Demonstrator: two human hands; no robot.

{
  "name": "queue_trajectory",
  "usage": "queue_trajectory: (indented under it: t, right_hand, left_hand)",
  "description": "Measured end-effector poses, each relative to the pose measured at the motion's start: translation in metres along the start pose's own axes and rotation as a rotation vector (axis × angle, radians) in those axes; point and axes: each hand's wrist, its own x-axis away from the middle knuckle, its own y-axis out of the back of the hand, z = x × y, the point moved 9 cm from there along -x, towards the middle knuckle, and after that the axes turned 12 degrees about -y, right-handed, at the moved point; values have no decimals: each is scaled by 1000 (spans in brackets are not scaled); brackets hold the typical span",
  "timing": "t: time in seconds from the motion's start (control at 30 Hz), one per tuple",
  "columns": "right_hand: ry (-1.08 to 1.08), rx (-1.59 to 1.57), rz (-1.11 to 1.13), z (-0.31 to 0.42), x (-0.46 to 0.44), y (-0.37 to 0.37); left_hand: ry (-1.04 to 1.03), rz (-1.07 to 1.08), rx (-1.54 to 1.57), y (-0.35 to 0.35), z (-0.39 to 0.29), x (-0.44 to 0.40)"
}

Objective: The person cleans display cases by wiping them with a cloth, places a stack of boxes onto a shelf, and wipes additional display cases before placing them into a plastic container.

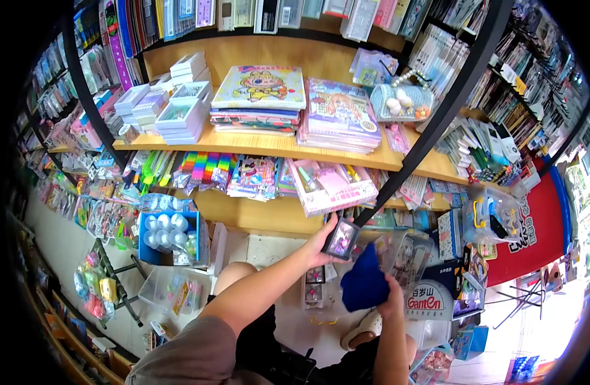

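Observation:
My left hand (319, 248) grips a small dark-framed box (342, 239) with a clear front and pink and purple pieces inside. It is held up just below the edge of the lower shelf. A dark blue cloth (365, 279) hangs from my right hand (392, 298), whose fingers are closed on its right side. Beneath my hands is a clear plastic bin (333, 301) on the floor, in which similar dark-framed boxes (314, 292) lie. The cloth hides part of this bin.
Above stands a wooden shelf (256, 142) with stacked books (259, 90) and white boxes (182, 112). A pink boxed set (333, 186) juts out from the lower shelf. A blue box of bottles (170, 237) sits left; a Ganten carton (429, 298) is right. A black post (436, 122) slants down.

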Motion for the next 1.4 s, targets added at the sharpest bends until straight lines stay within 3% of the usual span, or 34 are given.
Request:
queue_trajectory:
  t: [0.07,0.17,0.3,0.53,0.7,0.8,0.93,1.07,1.4]
  right_hand:
    - [45,71,161,5,19,-45]
    - [212,206,55,19,11,-45]
    - [148,326,-169,10,-3,-45]
    - [365,-30,374,45,-7,-81]
    - [-119,-232,352,-1,-8,-97]
    - [-76,-28,257,-5,-15,-85]
    - [112,69,18,23,-10,-63]
    - [143,103,-15,35,7,-62]
    - [756,539,-30,70,40,-84]
  left_hand:
    - [-11,-27,-15,-5,-8,7]
    - [-17,-4,7,-5,-15,13]
    - [-55,20,56,-14,-30,21]
    - [-58,-22,69,-16,-38,22]
    - [-49,-3,71,-16,-34,12]
    - [-58,-6,76,-21,-33,10]
    - [-44,20,64,-27,-27,10]
    - [-29,8,69,-24,-24,12]
    - [94,42,56,-31,2,9]
